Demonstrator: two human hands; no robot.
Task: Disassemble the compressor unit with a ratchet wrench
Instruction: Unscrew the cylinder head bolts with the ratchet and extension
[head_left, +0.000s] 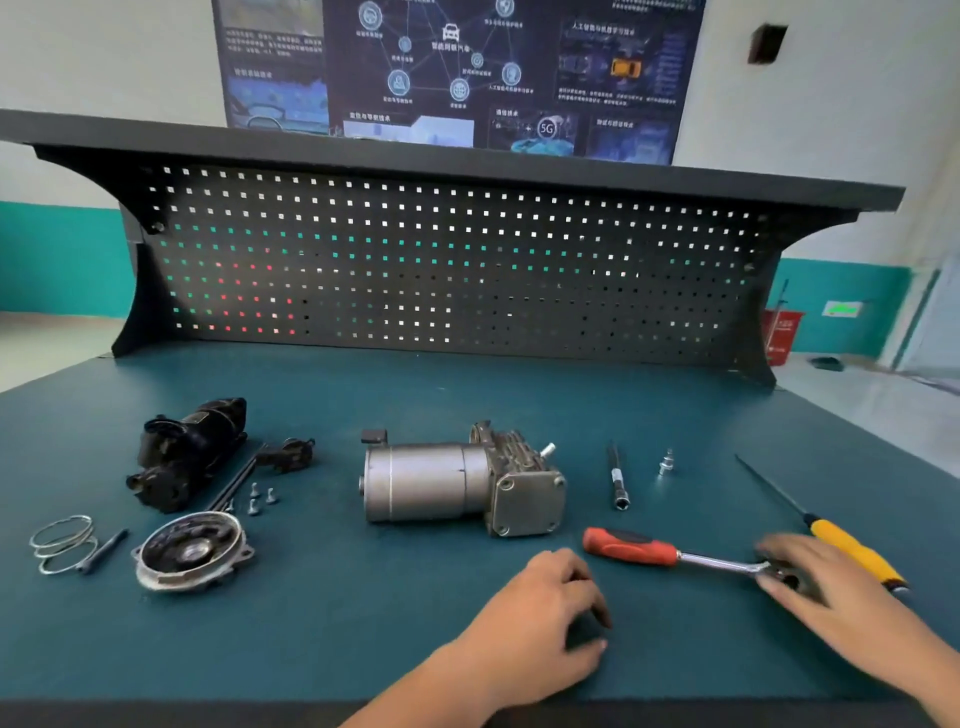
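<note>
Head view, bench notes. Compressor unit (462, 480) lies on its side at centre frame on the tabletop (363, 634). The motor can is to the left and the finned head and square end plate are to the lower right. The bolt heads on that plate face me, which I take to be why it is turned this way.

Ratchet wrench (675, 556) lies flat below and right of the unit. Its red handle points toward the plate corner and its drive head is at far right. My right hand (831, 587) pinches the drive head, thumb under and fingers over. It is blurred, so the exact finger placement is unclear. My guess is I am seating or checking the socket before lifting.

My left hand (540, 618) rests at lower centre, fingers loosely curled, holding nothing. It sits just below the plate end, near but apart, probably ready to steady the housing.

Stripped parts are grouped at the left of the frame, out of the work area: black housing (187, 452), round end cover (192, 551), wire spring (62, 543), loose screws (260, 496). The extension bar (618, 478) lies right of the unit. The yellow-handled screwdriver (841, 545) lies at far right, partly behind my right hand.

The unit lies up and left of my right hand, well apart, with the wrench handle between them.
</note>
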